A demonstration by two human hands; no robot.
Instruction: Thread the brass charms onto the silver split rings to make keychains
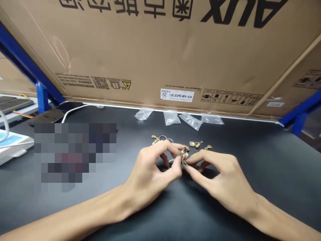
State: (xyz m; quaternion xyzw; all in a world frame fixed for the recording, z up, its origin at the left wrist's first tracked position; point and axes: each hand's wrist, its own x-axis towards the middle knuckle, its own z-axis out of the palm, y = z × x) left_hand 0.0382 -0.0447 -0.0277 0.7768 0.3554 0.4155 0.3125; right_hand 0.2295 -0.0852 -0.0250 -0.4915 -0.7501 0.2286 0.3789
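One gold-toned charm cluster (185, 154), metal, many-pieced: located between your two hands, straight ahead of you, over the smooth black tabletop (155, 226).

Two bare hands, fingertips meeting at that cluster. Your left hand (155, 165): thumb and forefinger curled in from the left, clamped on the cluster's left and far side. Your right hand (225, 174): thumb and forefinger pinched on its near, right-hand end. Neither hand is nearer; both touch it. Long axis: appears to run away from you, from the right fingertips towards the left forefinger's tip, though the pieces overlap too much for certainty.

One thin silvery ring (171, 161), round, wire-like, partly visible by your left fingers; whether it joins the cluster, you cannot tell from this view.

Two further rings (163, 137), equally bright and slender, just beyond your left hand, beside a rounded, flat gold-toned charm (153, 136).

Several loose charms (195, 144), on the tabletop past your fingertips: one squarish with a pale face, one chunky, one thin and bar-like. One separate charm (208, 147), oval, beyond your right hand.

Four clear plastic bags (172, 117), crinkled, glossy, in a row before a brown cardboard carton (125, 60), matt, flat-faced, printed in black.
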